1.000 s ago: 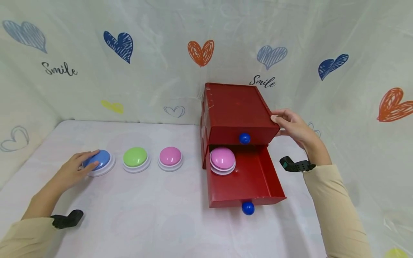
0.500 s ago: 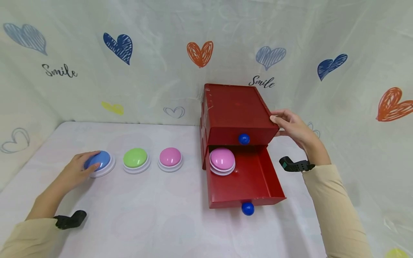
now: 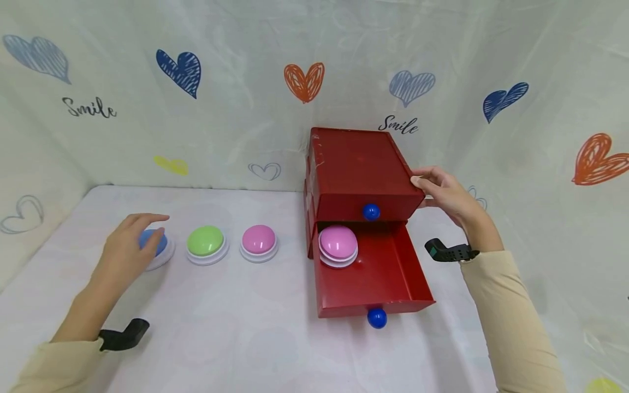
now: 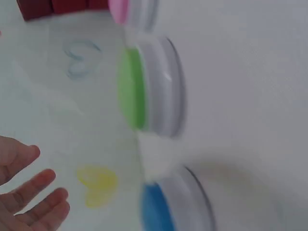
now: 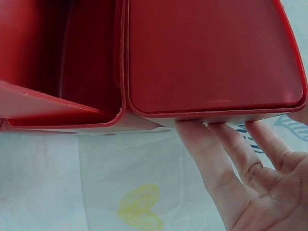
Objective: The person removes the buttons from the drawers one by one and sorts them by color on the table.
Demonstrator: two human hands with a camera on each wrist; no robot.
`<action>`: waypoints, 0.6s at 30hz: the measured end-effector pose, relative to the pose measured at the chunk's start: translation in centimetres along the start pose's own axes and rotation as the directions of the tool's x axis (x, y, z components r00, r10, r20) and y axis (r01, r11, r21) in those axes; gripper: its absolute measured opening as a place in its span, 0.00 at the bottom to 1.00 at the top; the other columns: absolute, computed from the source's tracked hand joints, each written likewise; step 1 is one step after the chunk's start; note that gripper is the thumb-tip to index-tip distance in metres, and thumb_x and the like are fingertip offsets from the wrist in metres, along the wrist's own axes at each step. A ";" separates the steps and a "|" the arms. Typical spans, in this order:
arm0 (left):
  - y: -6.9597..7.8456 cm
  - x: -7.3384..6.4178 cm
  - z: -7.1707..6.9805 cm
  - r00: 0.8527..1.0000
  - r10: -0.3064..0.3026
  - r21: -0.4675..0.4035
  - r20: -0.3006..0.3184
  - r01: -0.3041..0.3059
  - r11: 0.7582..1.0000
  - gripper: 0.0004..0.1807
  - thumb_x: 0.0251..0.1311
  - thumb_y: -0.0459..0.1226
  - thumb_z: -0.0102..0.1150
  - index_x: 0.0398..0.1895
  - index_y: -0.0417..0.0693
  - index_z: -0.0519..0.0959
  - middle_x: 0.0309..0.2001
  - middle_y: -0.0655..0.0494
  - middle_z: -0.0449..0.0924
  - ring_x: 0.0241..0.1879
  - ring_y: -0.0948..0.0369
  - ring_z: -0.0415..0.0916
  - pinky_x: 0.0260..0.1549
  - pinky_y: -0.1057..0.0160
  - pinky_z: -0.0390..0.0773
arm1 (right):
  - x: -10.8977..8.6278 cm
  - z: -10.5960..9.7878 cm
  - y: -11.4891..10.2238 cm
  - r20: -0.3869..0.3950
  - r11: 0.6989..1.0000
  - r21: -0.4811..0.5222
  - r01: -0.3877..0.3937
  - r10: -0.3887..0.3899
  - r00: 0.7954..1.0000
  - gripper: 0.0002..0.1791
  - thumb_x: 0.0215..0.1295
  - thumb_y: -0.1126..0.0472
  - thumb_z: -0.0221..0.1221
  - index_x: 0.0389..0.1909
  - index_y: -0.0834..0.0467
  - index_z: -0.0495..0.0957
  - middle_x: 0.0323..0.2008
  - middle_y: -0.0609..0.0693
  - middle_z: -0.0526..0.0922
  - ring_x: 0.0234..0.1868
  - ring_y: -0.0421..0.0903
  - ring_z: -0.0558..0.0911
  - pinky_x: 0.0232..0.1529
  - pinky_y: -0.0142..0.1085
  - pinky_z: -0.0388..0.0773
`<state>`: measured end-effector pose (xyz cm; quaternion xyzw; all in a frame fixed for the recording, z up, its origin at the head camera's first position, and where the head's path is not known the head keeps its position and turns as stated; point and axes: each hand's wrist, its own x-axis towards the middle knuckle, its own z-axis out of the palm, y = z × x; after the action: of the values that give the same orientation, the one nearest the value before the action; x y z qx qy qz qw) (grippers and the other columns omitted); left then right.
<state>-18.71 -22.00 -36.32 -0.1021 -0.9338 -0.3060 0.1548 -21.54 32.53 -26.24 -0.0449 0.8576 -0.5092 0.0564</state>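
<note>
My left hand (image 3: pixel 123 251) hovers over the blue domed push button (image 3: pixel 159 242) on its round white base, partly covering it in the head view. Its fingers are spread loosely and hold nothing; in the left wrist view the fingertips (image 4: pixel 43 207) are apart from the blue button (image 4: pixel 156 209). My right hand (image 3: pixel 452 199) rests on the upper right front corner of a red two-drawer cabinet (image 3: pixel 358 158), thumb at the top edge. In the right wrist view, straight fingers (image 5: pixel 226 159) touch its side. The lower drawer (image 3: pixel 373 284) is pulled out, with a pink button (image 3: pixel 339 243) at its left.
A green button (image 3: pixel 205 241) and another pink button (image 3: pixel 259 240) stand in a row right of the blue one on the white tabletop (image 3: pixel 236 333). Blue ball knobs (image 3: pixel 377 318) stick out from the drawers. A heart-printed sheet (image 3: pixel 236 120) hangs behind.
My left hand has come up off the blue button and shifted slightly right, its fingers now above it. The right hand, cabinet and other buttons have stayed in place.
</note>
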 end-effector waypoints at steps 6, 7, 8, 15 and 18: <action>5.5 0.1 1.0 0.960 0.241 -0.039 -0.144 -0.249 0.968 0.14 0.60 0.28 0.54 0.49 0.41 0.77 0.44 0.44 0.78 0.44 0.47 0.74 0.42 0.53 0.73 | 0.1 0.1 -0.1 0.004 1.000 0.000 -0.004 0.004 1.000 0.28 0.70 0.51 0.48 0.63 0.62 0.57 0.43 0.39 0.73 0.39 0.34 0.79 0.38 0.30 0.80; 6.3 0.1 1.2 0.953 0.268 -0.041 -0.142 -0.276 0.960 0.14 0.59 0.28 0.55 0.49 0.42 0.78 0.44 0.45 0.78 0.44 0.49 0.75 0.43 0.54 0.73 | 0.1 0.1 -0.1 0.004 1.000 -0.001 -0.004 0.004 1.000 0.28 0.70 0.51 0.48 0.63 0.62 0.57 0.43 0.38 0.73 0.39 0.34 0.79 0.38 0.30 0.80; 7.1 0.1 1.4 0.945 0.295 -0.046 -0.140 -0.303 0.952 0.14 0.58 0.28 0.56 0.48 0.43 0.78 0.44 0.47 0.79 0.44 0.51 0.76 0.43 0.56 0.74 | 0.1 0.1 -0.1 0.003 1.000 -0.003 -0.005 0.005 1.000 0.28 0.70 0.50 0.48 0.63 0.61 0.57 0.43 0.38 0.73 0.39 0.34 0.79 0.38 0.30 0.80; 11.5 -0.2 3.4 0.901 0.427 -0.122 -0.078 -0.434 0.893 0.14 0.56 0.29 0.59 0.47 0.44 0.78 0.43 0.54 0.80 0.46 0.57 0.77 0.45 0.57 0.77 | 0.1 0.1 0.0 0.003 1.000 0.003 -0.006 0.006 1.000 0.26 0.70 0.51 0.48 0.62 0.59 0.59 0.43 0.38 0.74 0.38 0.35 0.79 0.38 0.30 0.80; 13.0 -0.3 4.2 0.890 0.454 -0.160 -0.029 -0.453 0.877 0.13 0.57 0.32 0.59 0.46 0.46 0.79 0.44 0.55 0.80 0.47 0.58 0.77 0.46 0.57 0.78 | 0.0 0.1 0.0 0.001 1.000 0.005 -0.001 0.001 1.000 0.25 0.70 0.51 0.48 0.62 0.59 0.59 0.43 0.38 0.74 0.38 0.35 0.79 0.38 0.30 0.80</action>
<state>-15.63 -9.19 -32.63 -0.3316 -0.8566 -0.3357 0.2088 -21.56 32.40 -26.28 -0.0447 0.8563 -0.5113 0.0570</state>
